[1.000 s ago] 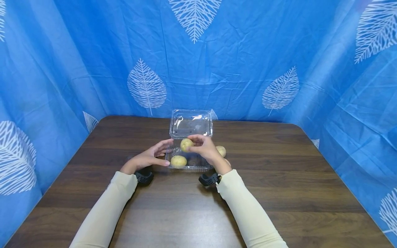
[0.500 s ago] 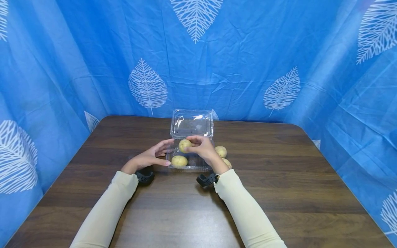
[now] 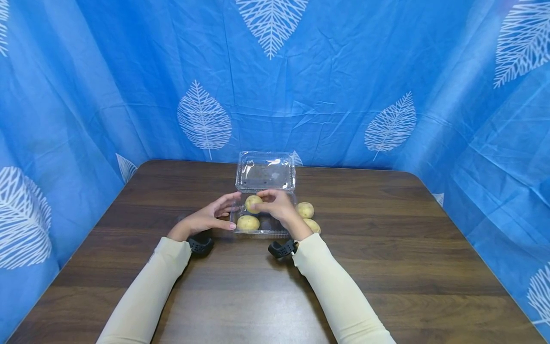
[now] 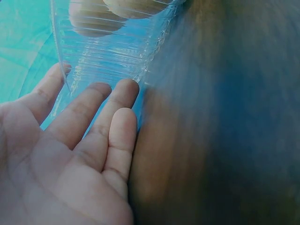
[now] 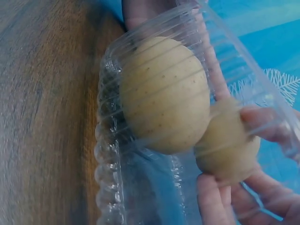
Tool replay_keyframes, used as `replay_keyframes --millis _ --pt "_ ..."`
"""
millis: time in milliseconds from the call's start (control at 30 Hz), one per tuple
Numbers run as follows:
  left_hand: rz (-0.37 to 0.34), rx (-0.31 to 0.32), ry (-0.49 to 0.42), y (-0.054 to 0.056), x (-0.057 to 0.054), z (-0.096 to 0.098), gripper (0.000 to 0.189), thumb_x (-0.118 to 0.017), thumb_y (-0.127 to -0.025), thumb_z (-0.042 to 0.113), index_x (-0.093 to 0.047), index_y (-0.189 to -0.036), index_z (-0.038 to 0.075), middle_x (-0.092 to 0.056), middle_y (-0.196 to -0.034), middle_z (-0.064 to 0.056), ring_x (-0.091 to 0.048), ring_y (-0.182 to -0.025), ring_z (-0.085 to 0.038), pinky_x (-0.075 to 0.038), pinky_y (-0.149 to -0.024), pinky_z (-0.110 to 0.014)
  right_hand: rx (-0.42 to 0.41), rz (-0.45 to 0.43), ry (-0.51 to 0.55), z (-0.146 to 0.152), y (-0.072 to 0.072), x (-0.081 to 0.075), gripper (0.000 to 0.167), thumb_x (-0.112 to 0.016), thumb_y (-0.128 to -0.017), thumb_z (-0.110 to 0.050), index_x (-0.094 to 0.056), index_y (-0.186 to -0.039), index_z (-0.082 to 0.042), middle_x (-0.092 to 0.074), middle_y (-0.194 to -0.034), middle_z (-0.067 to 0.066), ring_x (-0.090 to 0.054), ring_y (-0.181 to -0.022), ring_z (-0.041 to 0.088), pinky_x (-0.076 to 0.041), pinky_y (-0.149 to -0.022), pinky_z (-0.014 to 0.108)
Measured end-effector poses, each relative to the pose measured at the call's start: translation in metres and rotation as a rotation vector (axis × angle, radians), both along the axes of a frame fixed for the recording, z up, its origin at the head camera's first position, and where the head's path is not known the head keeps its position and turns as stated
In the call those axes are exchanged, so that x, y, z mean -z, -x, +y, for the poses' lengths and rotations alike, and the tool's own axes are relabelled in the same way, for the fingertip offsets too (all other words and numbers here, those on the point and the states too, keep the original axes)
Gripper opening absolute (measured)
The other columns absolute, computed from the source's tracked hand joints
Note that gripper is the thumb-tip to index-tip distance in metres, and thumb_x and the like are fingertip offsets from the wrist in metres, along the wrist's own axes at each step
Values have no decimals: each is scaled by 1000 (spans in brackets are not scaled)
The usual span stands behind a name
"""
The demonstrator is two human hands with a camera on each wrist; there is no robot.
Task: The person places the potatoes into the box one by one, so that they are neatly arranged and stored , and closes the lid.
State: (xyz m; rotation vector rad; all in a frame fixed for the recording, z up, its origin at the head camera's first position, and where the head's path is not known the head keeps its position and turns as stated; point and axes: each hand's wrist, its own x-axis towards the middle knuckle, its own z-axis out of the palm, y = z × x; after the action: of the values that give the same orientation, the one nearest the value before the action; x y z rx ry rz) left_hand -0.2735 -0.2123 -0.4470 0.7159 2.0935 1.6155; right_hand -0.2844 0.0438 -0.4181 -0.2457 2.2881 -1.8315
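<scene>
right hand (image 3: 277,208): one, bare; pinches a single potato between thumb and fingertips.

held potato (image 3: 253,204): pale yellow, at the left rear of the container base, behind the front potato; whether it touches the floor there cannot be told. outline near round, a little blurred in the right wrist view; no clear long axis, no end that points.

left hand (image 3: 208,217): one, bare; spread wide, holding nothing, fingertips against the container's left side, thumb at the front left corner.

clear plastic clamshell container (image 3: 279,233): ribbed walls, long side running left to right; lid (image 3: 266,173) raised at the rear, leaning slightly back.

front potato (image 3: 248,223): oval, lying in the front left of the base, long axis side to side along the front wall.

loose potatoes, two, just right of the container: a rounder rear one (image 3: 305,210); a nearer one (image 3: 312,225), partly hidden by the right wrist.

support: dark wood-grain table (image 3: 240,291); beyond it, blue leaf-print curtain (image 3: 322,71).

step, as judged: placing a potato in the base. next move, as judged: calls for seating it behind the front one, then loosening the pinch, the left hand steadying the wall.
</scene>
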Motion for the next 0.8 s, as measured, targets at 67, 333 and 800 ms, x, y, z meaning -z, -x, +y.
replay_keyframes --millis 67,333,800 --pt "0 1 0 0 0 0 102 -81 -96 23 -16 -170 -1 -15 -177 -27 -24 -159 -52 -19 -128 -69 2 -11 -14 -1 0 0 42 -84 -89 -2 -70 -127 10 -74 -119 21 -69 -106 26 -60 -92 31" --pt "-3 1 -10 1 0 -1 103 -82 -96 23 -15 -170 -2 -15 -177 -28 -22 -160 -52 -19 -128 -68 -18 -67 -2 -5 -1 -2 43 -81 -93 0 -65 -130 16 -70 -123 27 -68 -102 25 -63 -91 34" --pt "-4 2 -30 2 1 -1 103 -83 -95 22 -16 -169 -3 -15 -177 -28 -22 -159 -53 -19 -128 -69 -40 -132 19 -8 0 0 37 -71 -100 4 -63 -134 16 -68 -128 31 -71 -116 38 -61 -97 34"
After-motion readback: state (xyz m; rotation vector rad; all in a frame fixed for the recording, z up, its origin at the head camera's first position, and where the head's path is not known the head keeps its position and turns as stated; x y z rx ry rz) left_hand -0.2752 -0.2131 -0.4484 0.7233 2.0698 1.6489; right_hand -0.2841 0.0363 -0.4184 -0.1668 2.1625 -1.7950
